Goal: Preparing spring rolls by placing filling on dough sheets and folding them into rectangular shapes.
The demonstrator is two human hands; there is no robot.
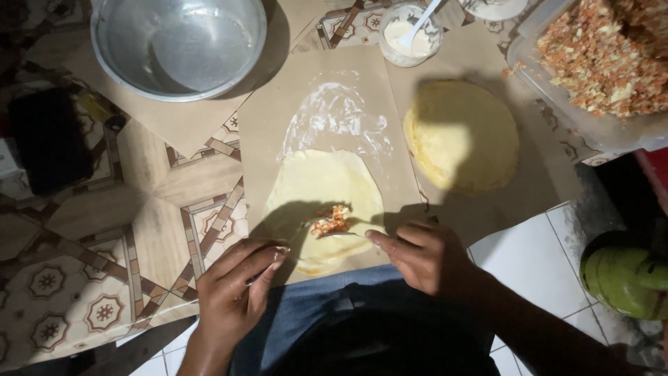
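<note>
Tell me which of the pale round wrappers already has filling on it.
The single wrapper on the brown paper nearest the hands, with an orange-white filling near its lower edge. The stack of wrappers to its right is bare.

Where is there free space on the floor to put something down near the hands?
Patterned floor left of the left hand is bare, between black object and brown paper. Crowded: the wrapper with filling at the right hand, wrapper stack, metal bowl.
</note>
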